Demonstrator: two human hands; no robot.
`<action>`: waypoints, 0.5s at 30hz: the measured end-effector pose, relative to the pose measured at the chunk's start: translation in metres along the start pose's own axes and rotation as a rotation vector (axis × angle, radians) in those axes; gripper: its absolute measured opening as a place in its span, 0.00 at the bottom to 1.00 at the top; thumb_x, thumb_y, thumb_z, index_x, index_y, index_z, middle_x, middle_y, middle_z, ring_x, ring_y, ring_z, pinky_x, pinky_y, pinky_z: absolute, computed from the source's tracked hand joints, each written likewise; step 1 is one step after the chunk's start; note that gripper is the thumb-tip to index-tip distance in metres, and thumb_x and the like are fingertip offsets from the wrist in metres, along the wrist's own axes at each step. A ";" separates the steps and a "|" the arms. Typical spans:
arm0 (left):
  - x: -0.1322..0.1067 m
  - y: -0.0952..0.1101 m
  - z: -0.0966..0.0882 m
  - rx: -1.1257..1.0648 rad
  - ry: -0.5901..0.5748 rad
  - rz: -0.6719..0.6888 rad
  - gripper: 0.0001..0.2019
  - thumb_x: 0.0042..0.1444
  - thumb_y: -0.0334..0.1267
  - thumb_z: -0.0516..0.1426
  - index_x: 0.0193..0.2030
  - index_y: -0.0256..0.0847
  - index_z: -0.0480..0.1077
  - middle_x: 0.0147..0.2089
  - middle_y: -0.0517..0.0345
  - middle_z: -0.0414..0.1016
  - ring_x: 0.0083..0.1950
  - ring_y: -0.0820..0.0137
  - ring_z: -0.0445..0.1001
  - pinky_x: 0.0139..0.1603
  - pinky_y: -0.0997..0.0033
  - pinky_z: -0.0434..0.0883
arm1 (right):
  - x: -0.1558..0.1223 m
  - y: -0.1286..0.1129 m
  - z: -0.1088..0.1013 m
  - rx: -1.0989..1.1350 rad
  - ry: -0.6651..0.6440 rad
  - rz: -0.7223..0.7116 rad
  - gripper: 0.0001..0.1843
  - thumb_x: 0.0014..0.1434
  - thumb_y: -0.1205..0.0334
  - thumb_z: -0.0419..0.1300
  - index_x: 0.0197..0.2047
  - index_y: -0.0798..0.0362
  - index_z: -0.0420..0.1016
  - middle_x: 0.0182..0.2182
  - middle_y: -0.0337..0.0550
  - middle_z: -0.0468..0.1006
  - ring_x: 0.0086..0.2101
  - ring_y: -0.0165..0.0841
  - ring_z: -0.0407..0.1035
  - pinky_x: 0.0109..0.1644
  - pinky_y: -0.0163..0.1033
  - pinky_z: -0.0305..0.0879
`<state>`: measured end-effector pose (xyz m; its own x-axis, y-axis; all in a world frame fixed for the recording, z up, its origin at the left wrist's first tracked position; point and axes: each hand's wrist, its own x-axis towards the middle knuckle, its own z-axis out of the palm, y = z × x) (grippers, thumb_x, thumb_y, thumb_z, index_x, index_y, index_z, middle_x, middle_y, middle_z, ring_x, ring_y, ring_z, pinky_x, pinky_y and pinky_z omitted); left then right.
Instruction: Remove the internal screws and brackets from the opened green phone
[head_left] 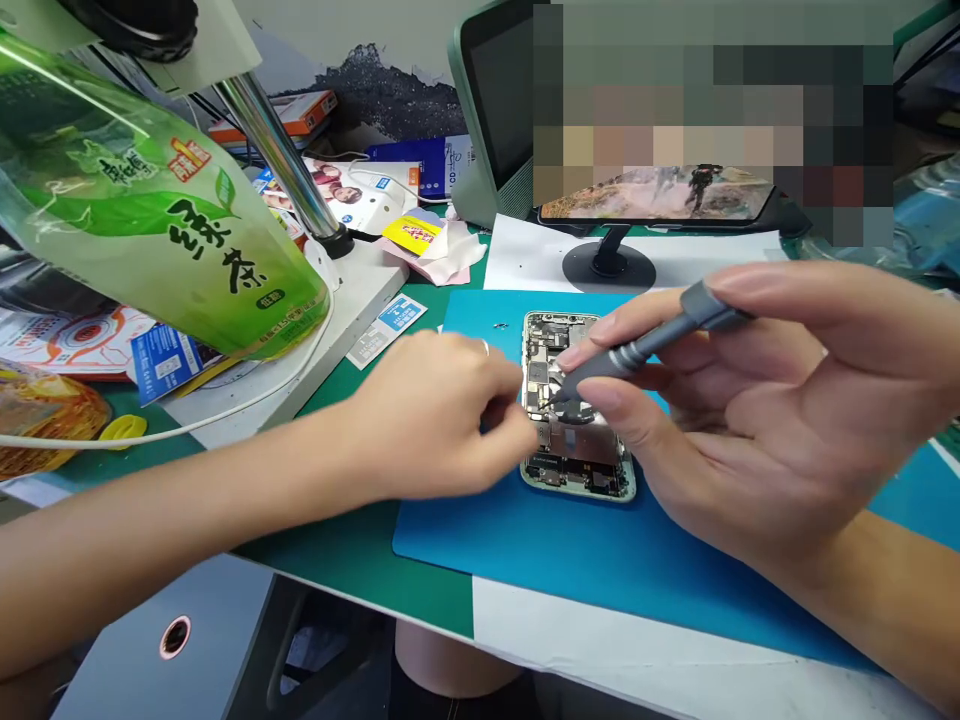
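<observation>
A cluttered repair bench, with a blue mat laid over it; a green tea bottle lies left of the mat and a small screen on a stand sits just beyond its far edge. An opened phone lies face down on the far half of the mat, its insides bare. Its long axis runs away from the person, the far end leaning slightly left.

The right hand grips a screwdriver between thumb and fingertips. The tool slopes down and to the left, with its tip on the phone's middle. The left hand rests at the phone's left edge with its fingers bunched; I can't tell whether they pinch a small part.

It looks like a screw is being worked, which calls for a steady tip and a braced phone.
</observation>
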<state>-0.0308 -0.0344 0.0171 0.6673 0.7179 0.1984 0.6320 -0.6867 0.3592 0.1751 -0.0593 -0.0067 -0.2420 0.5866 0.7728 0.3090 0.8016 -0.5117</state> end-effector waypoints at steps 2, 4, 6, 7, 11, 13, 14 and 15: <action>-0.008 -0.001 0.009 -0.017 0.057 0.070 0.12 0.56 0.38 0.55 0.23 0.41 0.61 0.21 0.62 0.63 0.22 0.73 0.56 0.24 0.64 0.49 | 0.001 0.000 0.002 -0.019 0.012 0.003 0.31 0.59 0.76 0.67 0.60 0.43 0.67 0.49 0.41 0.71 0.44 0.25 0.76 0.43 0.29 0.83; -0.015 -0.002 0.017 -0.033 0.075 0.119 0.13 0.57 0.38 0.55 0.22 0.41 0.60 0.20 0.63 0.62 0.21 0.74 0.55 0.22 0.64 0.50 | 0.002 0.000 0.004 -0.037 0.022 0.014 0.29 0.59 0.75 0.68 0.60 0.44 0.68 0.50 0.41 0.71 0.44 0.26 0.77 0.43 0.31 0.84; -0.021 -0.003 0.022 -0.052 0.109 0.185 0.14 0.56 0.36 0.56 0.22 0.41 0.58 0.20 0.64 0.60 0.21 0.74 0.53 0.21 0.63 0.51 | 0.003 0.001 0.006 -0.036 0.013 0.038 0.28 0.59 0.75 0.68 0.59 0.45 0.69 0.47 0.41 0.73 0.44 0.25 0.77 0.41 0.29 0.83; -0.023 -0.002 0.023 -0.069 0.129 0.227 0.14 0.55 0.34 0.56 0.21 0.42 0.57 0.19 0.64 0.59 0.20 0.74 0.51 0.20 0.62 0.51 | 0.004 0.002 0.006 -0.025 0.001 0.052 0.27 0.59 0.76 0.67 0.58 0.46 0.69 0.46 0.40 0.74 0.43 0.25 0.77 0.40 0.28 0.82; -0.026 0.003 0.026 -0.149 0.194 0.379 0.15 0.53 0.31 0.57 0.19 0.43 0.56 0.18 0.63 0.59 0.21 0.73 0.49 0.19 0.60 0.53 | 0.003 0.007 0.004 0.032 -0.035 0.110 0.26 0.59 0.76 0.67 0.57 0.47 0.68 0.43 0.40 0.77 0.40 0.24 0.77 0.37 0.28 0.81; -0.025 0.005 0.027 -0.163 0.176 0.391 0.16 0.55 0.32 0.57 0.19 0.43 0.58 0.19 0.62 0.60 0.21 0.72 0.50 0.19 0.61 0.55 | 0.001 0.009 0.001 0.003 -0.096 0.112 0.19 0.62 0.72 0.66 0.54 0.49 0.70 0.43 0.40 0.78 0.39 0.24 0.77 0.40 0.29 0.81; -0.025 0.006 0.028 -0.161 0.160 0.387 0.15 0.55 0.32 0.57 0.19 0.43 0.59 0.19 0.62 0.60 0.21 0.72 0.51 0.19 0.61 0.56 | 0.001 0.009 -0.001 -0.029 -0.144 0.113 0.14 0.64 0.69 0.66 0.52 0.50 0.72 0.42 0.40 0.79 0.39 0.24 0.76 0.42 0.29 0.81; -0.024 0.005 0.029 -0.156 0.149 0.390 0.15 0.56 0.32 0.57 0.19 0.43 0.60 0.19 0.62 0.61 0.20 0.72 0.52 0.19 0.61 0.56 | 0.000 0.008 -0.002 -0.055 -0.184 0.125 0.09 0.65 0.66 0.65 0.49 0.52 0.74 0.41 0.40 0.80 0.38 0.24 0.76 0.44 0.30 0.81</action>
<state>-0.0324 -0.0589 -0.0119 0.7726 0.4253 0.4715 0.2698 -0.8921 0.3626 0.1793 -0.0528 -0.0096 -0.3609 0.6958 0.6210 0.3956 0.7172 -0.5737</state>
